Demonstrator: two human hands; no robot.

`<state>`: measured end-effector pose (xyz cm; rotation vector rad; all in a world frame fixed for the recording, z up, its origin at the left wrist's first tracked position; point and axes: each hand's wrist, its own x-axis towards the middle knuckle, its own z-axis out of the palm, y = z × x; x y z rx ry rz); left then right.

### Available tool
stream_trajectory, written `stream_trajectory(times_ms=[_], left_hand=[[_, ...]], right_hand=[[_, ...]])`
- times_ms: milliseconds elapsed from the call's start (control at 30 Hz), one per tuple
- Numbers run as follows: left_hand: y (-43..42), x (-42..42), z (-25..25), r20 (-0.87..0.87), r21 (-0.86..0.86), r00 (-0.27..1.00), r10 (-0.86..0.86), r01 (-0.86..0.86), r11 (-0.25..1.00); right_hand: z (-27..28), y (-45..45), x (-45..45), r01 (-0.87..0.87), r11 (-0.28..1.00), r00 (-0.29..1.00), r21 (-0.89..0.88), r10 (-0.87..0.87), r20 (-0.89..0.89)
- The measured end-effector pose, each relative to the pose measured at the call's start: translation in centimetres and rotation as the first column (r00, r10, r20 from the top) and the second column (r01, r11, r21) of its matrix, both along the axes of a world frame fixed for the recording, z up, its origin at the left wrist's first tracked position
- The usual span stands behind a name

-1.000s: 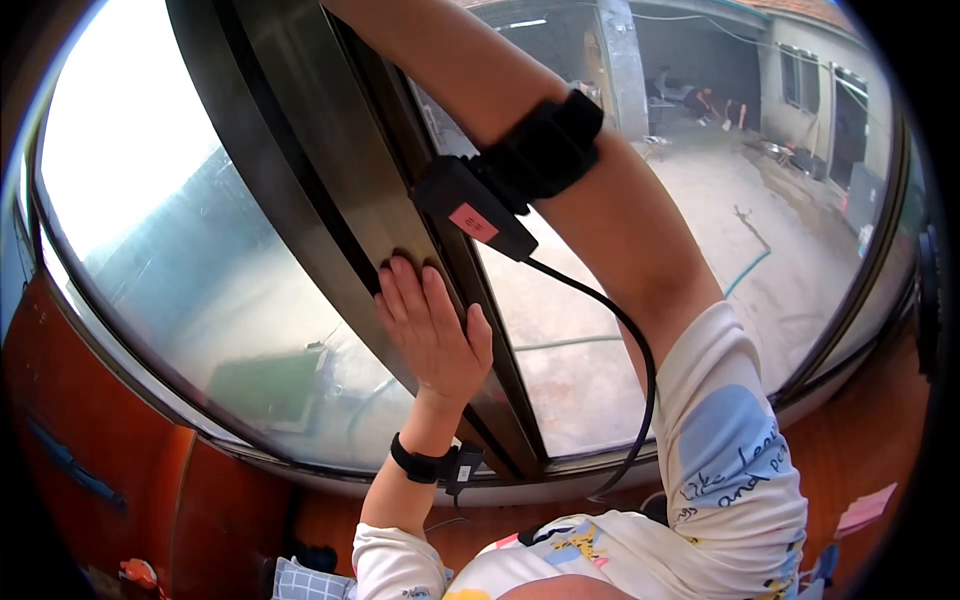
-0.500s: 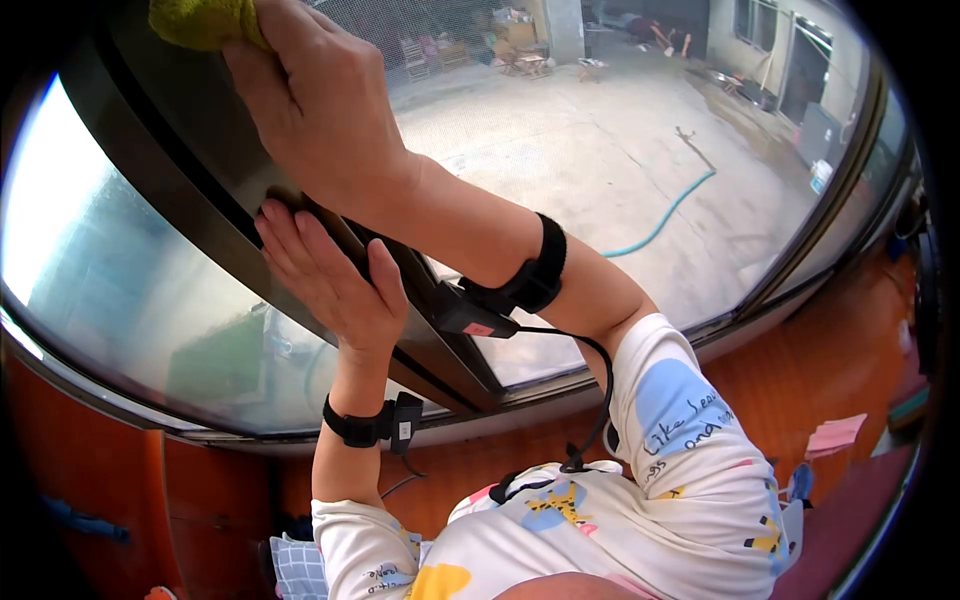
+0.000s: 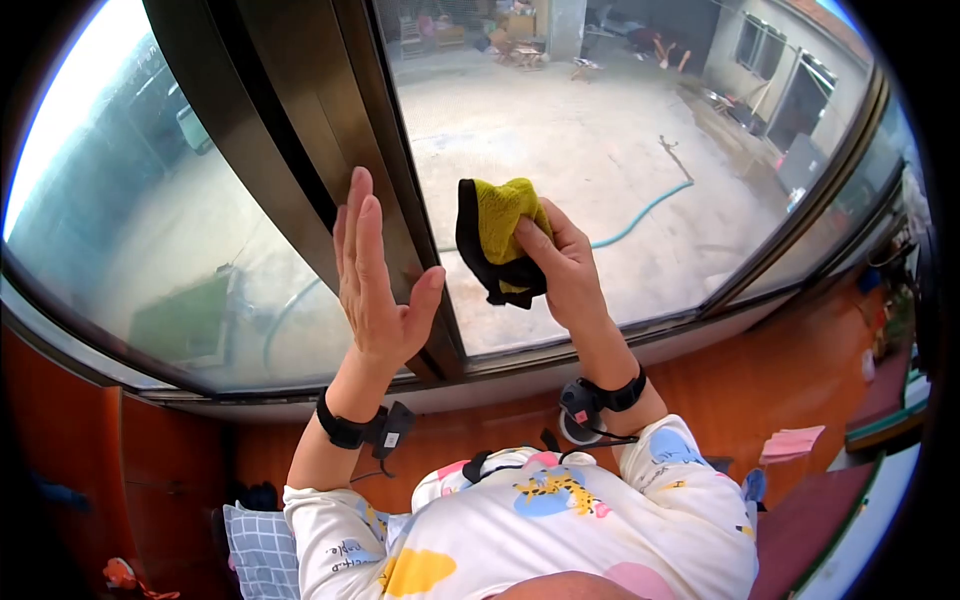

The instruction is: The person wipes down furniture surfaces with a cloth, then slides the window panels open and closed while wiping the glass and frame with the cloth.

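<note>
control: state the landmark and the left hand.

operator: from my remote station i take the brown metal mullion as reference. i find the left hand raised in front of it, open, fingers extended and close together, thumb spread, nothing held. whether the hand touches the metal, i cannot tell from this angle.

control: and the right hand?

operator: i record the right hand to the right of the mullion, closed on a yellow-green cloth with black edging. its thumb presses on the yellow-green face. the cloth is bunched, with a black edge turned toward the mullion.

control: position of the cloth against the glass?

operator: right of the mullion, in front of the right pane. i cannot confirm contact with the glass.

control: other items noted?

operator: one black strap on the left forearm, left of the mullion's foot; a second black strap on the right forearm, right of it. through the pane, right of the mullion, i see a blue-green hose on the ground outside. a pink sheet lies well to the mullion's right.
</note>
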<state>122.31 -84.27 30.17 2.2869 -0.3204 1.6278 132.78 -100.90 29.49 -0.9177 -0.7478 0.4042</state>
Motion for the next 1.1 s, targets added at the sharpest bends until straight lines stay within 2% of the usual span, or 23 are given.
stream_trajectory(times_ms=[33,67,100,133,167,200,233,267,333,400,467,533,567,600,633,700,767,800,867,900,967,1000,1100], left_hand=[[-1.2,-1.1,-0.7,-0.122,-0.127,0.983,-0.140,0.124,0.984],[-2.3,-2.1,-1.3,-0.229,-0.395,0.898,-0.377,0.268,0.879],[-3.3,-2.7,-2.2,-0.183,-0.641,0.799,-0.573,0.345,0.685],[-3.9,-3.0,-3.4,-0.075,-0.830,0.679,-0.730,0.363,0.423],[-3.7,-3.6,-4.1,0.003,-0.926,0.605,-0.796,0.303,0.227],[-3.1,-4.4,-4.6,0.098,-0.976,0.536,-0.839,0.218,0.026],[-2.7,-5.1,-4.7,0.100,-0.990,0.547,-0.831,0.139,-0.028],[-2.3,-5.7,-5.0,0.103,-0.990,0.548,-0.830,0.137,-0.032],[-1.5,-6.9,-6.3,-0.015,-1.000,0.562,-0.827,-0.026,0.001],[-0.3,-8.2,-6.9,-0.108,-0.994,0.624,-0.774,-0.064,0.087],[0.3,-9.5,-5.6,0.090,-0.996,0.800,-0.593,0.088,-0.032],[0.7,-10.2,-1.2,0.310,-0.947,0.891,-0.333,0.319,-0.030],[1.4,-10.5,1.4,0.370,-0.920,0.895,-0.248,0.391,0.039],[2.1,-10.5,3.8,0.435,-0.883,0.886,-0.160,0.454,0.117],[2.7,-10.0,6.1,0.456,-0.828,0.888,-0.069,0.451,0.334],[4.2,-8.5,10.5,0.519,-0.579,0.854,0.048,0.310,0.754],[6.0,-6.1,15.4,0.608,-0.151,0.792,0.055,0.048,0.987],[6.7,-4.8,17.7,0.661,0.087,0.750,0.013,-0.093,0.992],[5.5,-3.6,20.6,0.595,-0.057,0.749,0.292,-0.322,0.945],[4.7,-2.8,22.3,0.490,-0.049,0.831,0.264,-0.276,0.960],[6.2,-1.4,24.6,0.413,0.121,0.835,0.363,-0.445,0.887],[6.8,0.6,24.1,0.609,0.190,0.677,0.414,-0.631,0.752],[7.4,1.2,20.4,0.460,0.188,0.708,0.536,-0.667,0.721]], right_hand=[[0.1,-0.1,-0.9,0.000,0.999,0.997,-0.038,0.003,0.078],[0.0,-0.1,-1.7,0.083,0.991,0.969,-0.106,-0.056,0.239],[0.2,-0.6,-2.5,0.229,0.942,0.897,-0.245,-0.106,0.430],[0.2,-0.9,-3.1,0.386,0.855,0.787,-0.347,-0.108,0.608],[-0.6,-0.2,-3.5,0.390,0.908,0.719,-0.155,-0.194,0.667],[-0.6,-0.2,-3.8,0.388,0.907,0.721,-0.163,-0.188,0.667],[-0.4,0.0,-4.0,0.449,0.884,0.627,-0.127,-0.211,0.750],[-0.2,0.1,-4.2,0.504,0.860,0.521,-0.080,-0.229,0.822],[0.0,-0.2,-4.7,0.469,0.871,0.568,-0.149,-0.168,0.806],[-0.4,0.1,-4.2,0.418,0.882,0.605,-0.218,-0.091,0.791],[0.2,0.9,-4.2,0.502,0.859,0.591,-0.101,-0.256,0.765],[0.4,2.1,-3.7,0.509,0.857,0.533,0.083,-0.390,0.751],[0.9,2.9,-3.6,0.501,0.861,0.534,0.087,-0.387,0.752],[1.5,3.6,-3.6,0.550,0.815,0.376,0.182,-0.436,0.818],[2.2,4.6,-3.7,0.569,0.768,0.207,0.292,-0.478,0.854],[2.7,6.6,-3.3,0.556,0.784,0.156,0.276,-0.425,0.892],[3.0,8.2,-3.1,0.571,0.773,0.097,0.278,-0.399,0.912],[3.0,9.0,-3.2,0.540,0.777,0.071,0.323,-0.425,0.902],[2.4,9.3,-3.3,0.609,0.734,0.074,0.303,-0.432,0.899],[2.3,9.6,-3.1,0.603,0.725,0.056,0.333,-0.454,0.889],[1.8,9.7,-2.9,0.636,0.717,0.093,0.286,-0.439,0.894],[1.5,9.8,-2.7,0.631,0.713,0.083,0.305,-0.453,0.887],[1.0,10.3,-1.8,0.666,0.665,-0.017,0.338,-0.440,0.898]])
